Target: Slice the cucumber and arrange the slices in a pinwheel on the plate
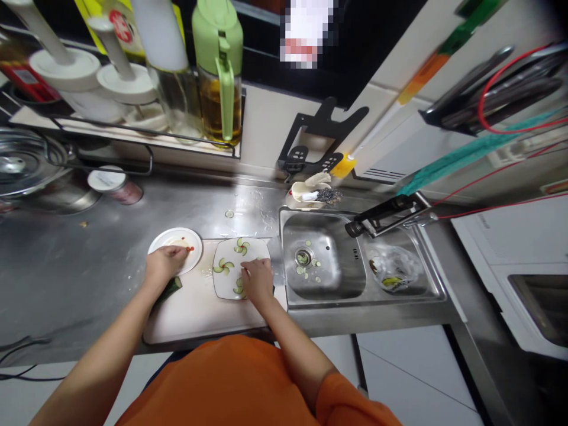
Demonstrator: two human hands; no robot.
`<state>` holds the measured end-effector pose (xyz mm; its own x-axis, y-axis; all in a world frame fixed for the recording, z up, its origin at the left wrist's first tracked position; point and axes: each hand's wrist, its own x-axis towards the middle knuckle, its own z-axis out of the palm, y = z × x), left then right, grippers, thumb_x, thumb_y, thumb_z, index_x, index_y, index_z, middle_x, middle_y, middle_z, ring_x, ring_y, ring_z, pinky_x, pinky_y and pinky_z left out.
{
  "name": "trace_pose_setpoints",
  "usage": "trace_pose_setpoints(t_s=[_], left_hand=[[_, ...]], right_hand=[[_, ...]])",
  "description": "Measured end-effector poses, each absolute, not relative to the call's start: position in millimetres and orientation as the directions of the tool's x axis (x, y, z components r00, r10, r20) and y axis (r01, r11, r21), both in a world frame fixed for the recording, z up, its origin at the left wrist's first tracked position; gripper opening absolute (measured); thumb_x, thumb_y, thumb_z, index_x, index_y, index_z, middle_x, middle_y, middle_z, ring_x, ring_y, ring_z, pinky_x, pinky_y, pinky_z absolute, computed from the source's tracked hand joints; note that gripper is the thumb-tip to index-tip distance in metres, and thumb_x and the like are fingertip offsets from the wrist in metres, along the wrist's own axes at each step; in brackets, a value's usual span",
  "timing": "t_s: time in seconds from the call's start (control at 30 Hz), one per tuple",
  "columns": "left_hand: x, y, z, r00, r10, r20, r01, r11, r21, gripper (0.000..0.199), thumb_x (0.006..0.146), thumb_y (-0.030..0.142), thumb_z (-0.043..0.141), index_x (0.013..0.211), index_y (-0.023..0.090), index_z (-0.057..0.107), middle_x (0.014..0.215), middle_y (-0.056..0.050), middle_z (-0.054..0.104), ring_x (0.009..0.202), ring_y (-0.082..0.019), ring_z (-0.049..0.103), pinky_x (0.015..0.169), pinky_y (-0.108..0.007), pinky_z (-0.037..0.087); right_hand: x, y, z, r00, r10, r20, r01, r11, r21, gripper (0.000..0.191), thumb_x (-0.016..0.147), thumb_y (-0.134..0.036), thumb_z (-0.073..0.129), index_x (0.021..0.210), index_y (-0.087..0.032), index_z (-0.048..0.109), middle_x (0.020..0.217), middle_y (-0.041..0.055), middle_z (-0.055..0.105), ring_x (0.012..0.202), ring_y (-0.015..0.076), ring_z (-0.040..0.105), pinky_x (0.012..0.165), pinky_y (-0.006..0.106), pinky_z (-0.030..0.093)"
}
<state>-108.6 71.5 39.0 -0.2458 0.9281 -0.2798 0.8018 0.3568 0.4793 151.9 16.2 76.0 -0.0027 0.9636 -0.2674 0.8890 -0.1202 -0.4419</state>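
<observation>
Evidently, the square plate [227,251] with cucumber slices [223,266] lies beneath and leftward of the right hand [260,279], the nearer one; squarish, it has no clear long axis. Over the near part of the round plate [171,235], the left hand [162,264] has its fingertips beside red bits [190,249]. Both hands have curled fingers, close together (whether they pinch anything, I cannot tell). The right hand partly covers the nearest slices. A cucumber piece [173,286] slants bodyward of the left hand; rightward of the right is the sink [339,266].
</observation>
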Motion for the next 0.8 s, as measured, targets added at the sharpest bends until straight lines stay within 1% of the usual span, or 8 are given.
trace_pose_setpoints(t_s=[0.1,0.17,0.27,0.37,0.47,0.57,0.67,0.8], left_hand=[[-109.6,69.9,43.9,-0.296,0.898,-0.325,0.747,0.43,0.507,0.037,0.068,0.049,0.055,0.082,0.02,0.073,0.062,0.0,0.067,0.058,-0.015,0.057,0.054,-0.023,0.037],[-109.3,69.0,44.8,-0.286,0.898,-0.334,0.733,0.43,0.527,0.038,0.066,0.05,0.056,0.082,0.019,0.072,0.063,0.001,0.067,0.058,-0.014,0.056,0.053,-0.022,0.036],[-109.3,68.1,42.5,-0.183,0.932,-0.314,0.777,0.333,0.535,0.032,0.066,0.047,0.056,0.073,0.02,0.07,0.071,0.0,0.069,0.064,-0.014,0.058,0.056,-0.021,0.037],[-110.8,66.9,41.1,-0.125,0.948,-0.294,0.825,0.264,0.5,0.026,0.067,0.043,0.054,0.069,0.021,0.068,0.078,0.0,0.071,0.068,-0.014,0.061,0.06,-0.02,0.038],[-113.3,64.9,44.1,-0.156,0.945,-0.289,0.832,0.283,0.476,0.026,0.067,0.043,0.055,0.072,0.022,0.069,0.077,-0.001,0.071,0.067,-0.015,0.061,0.059,-0.02,0.038],[-115.8,62.9,48.3,-0.191,0.925,-0.33,0.804,0.34,0.488,0.03,0.066,0.046,0.057,0.078,0.021,0.071,0.072,-0.001,0.071,0.065,-0.016,0.06,0.058,-0.022,0.038],[-116.8,61.5,49.6,-0.239,0.907,-0.346,0.734,0.402,0.547,0.037,0.064,0.05,0.06,0.082,0.02,0.072,0.072,-0.001,0.071,0.065,-0.017,0.06,0.059,-0.023,0.039],[-110.4,60.4,48.3,-0.221,0.896,-0.385,0.551,0.44,0.709,0.049,0.061,0.056,0.064,0.088,0.016,0.071,0.079,-0.004,0.071,0.068,-0.017,0.06,0.062,-0.025,0.042]], right_hand=[[154.5,13.4,74.8,-0.002,0.963,-0.269,0.89,-0.121,-0.44,0.023,0.087,-0.025,0.053,0.103,-0.028,0.069,0.099,0.0041,0.067,0.1,0.0241,0.044,0.074,0.032,0.034],[155.6,11.5,74.1,-0.003,0.962,-0.271,0.888,-0.123,-0.443,0.023,0.087,-0.026,0.053,0.103,-0.028,0.07,0.098,0.0042,0.067,0.101,0.0242,0.044,0.073,0.032,0.033],[156.3,9.4,74.1,-0.008,0.962,-0.274,0.888,-0.119,-0.444,0.022,0.087,-0.027,0.053,0.102,-0.028,0.07,0.097,0.004,0.067,0.101,0.0244,0.043,0.072,0.032,0.033],[156.7,8.7,75.2,-0.018,0.964,-0.266,0.888,-0.107,-0.448,0.022,0.087,-0.027,0.054,0.102,-0.029,0.069,0.098,0.0034,0.067,0.101,0.0243,0.043,0.071,0.032,0.032],[156.2,9.1,76.4,-0.02,0.963,-0.269,0.891,-0.105,-0.443,0.022,0.087,-0.027,0.053,0.102,-0.028,0.069,0.099,0.0039,0.066,0.102,0.0243,0.043,0.072,0.032,0.032],[153.0,10.5,77.4,-0.04,0.962,-0.268,0.889,-0.088,-0.449,0.022,0.088,-0.027,0.053,0.102,-0.028,0.069,0.099,0.0041,0.066,0.102,0.0243,0.043,0.074,0.033,0.033],[147.0,13.2,79.4,-0.085,0.966,-0.243,0.88,-0.041,-0.473,0.022,0.088,-0.027,0.053,0.104,-0.028,0.068,0.1,0.0036,0.066,0.101,0.024,0.043,0.077,0.034,0.033],[139.8,17.1,83.5,-0.121,0.97,-0.21,0.876,0.004,-0.483,0.022,0.087,-0.027,0.054,0.104,-0.028,0.068,0.099,0.004,0.066,0.101,0.0238,0.043,0.081,0.035,0.033]])
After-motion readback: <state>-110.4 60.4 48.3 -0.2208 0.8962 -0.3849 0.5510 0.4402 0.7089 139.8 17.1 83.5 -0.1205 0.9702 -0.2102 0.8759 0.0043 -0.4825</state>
